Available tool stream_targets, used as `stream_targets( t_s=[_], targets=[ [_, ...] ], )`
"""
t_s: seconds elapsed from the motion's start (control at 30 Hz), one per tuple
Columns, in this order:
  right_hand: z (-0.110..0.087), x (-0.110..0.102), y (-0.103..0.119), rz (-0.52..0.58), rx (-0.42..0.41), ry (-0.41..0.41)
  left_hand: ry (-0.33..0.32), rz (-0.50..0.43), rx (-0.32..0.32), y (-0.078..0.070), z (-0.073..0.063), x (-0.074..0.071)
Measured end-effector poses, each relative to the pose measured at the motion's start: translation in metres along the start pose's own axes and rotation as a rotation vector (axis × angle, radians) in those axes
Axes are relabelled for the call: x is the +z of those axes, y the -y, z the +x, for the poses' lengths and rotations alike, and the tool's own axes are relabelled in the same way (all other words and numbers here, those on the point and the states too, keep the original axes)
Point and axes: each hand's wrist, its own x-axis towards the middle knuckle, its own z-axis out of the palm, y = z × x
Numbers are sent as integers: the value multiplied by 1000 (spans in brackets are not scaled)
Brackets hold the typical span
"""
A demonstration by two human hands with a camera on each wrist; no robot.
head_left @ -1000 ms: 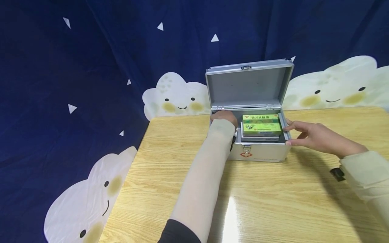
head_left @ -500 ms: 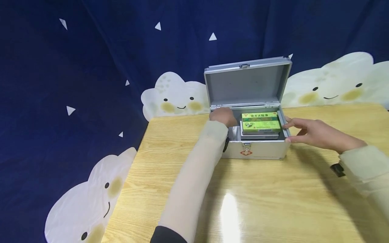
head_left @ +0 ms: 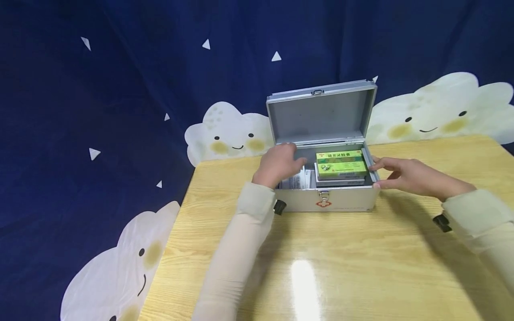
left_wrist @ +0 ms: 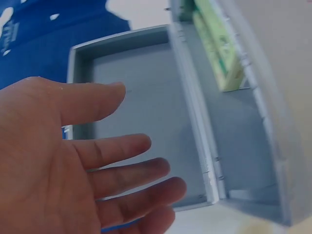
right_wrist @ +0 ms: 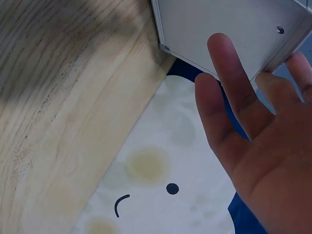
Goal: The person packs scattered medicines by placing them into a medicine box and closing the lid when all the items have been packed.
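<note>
A silver first-aid case (head_left: 297, 203) with a red cross on its front stands on the table, its lid (head_left: 321, 117) raised. Inside, a green and yellow medicine box (head_left: 341, 163) lies over a white box (head_left: 340, 183) on the right. Small white printed boxes (head_left: 297, 181) sit at the left end. My left hand (head_left: 276, 165) hovers over that end, fingers spread and nothing in them; the left wrist view shows its bare palm (left_wrist: 44, 161). At the opposite end, my right hand (head_left: 413, 178) rests thumb and fingertips against the case's right side, fingers mostly extended.
The wooden table (head_left: 341, 258) runs forward from the case, with a bright reflection on it. Close behind the case hangs a dark blue curtain (head_left: 225, 71) with white clouds (head_left: 229, 133). More curtain drops past the table's left edge.
My left hand has come up out of the case's left end and back to the left, uncovering the small white boxes. My right hand keeps its place at the right side.
</note>
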Motion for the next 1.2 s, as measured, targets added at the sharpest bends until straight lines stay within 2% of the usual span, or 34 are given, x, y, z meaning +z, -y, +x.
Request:
stream_targets(
  t_s=[0.1, 0.2, 0.3, 0.4, 0.5, 0.57, 0.7, 0.9, 1.03, 1.2],
  targets=[
    [-2, 3, -1, -1, 0, -7, -11, -65, 10, 5, -8, -6],
    [-3, 5, -2, 11, -2, -12, -65, -142, 3, 11, -15, -13],
    [-6, 7, -3, 20, -13, -11, -201, -201, 8, 16, -21, -16],
    [-9, 7, -4, 15, -23, -15, -341, -246, 43, 20, -26, -14],
    [-10, 6, -3, 5, -11, -15, -415, -270, 78, 25, -29, -9],
    [-10, 6, -2, 1, -8, -16, -429, -292, 89, 28, -31, -6],
    [-9, 3, 1, -64, -44, -13, -414, -348, 93, 37, -32, -1],
    [-4, -9, 12, -118, -72, 33, -406, -411, 82, 52, -28, -1],
    [-1, -26, 22, -129, -34, -1, -453, -393, 89, 58, -21, -8],
    [10, -48, 38, -170, -24, -63, -501, -354, 87, 64, -7, -26]
  ],
)
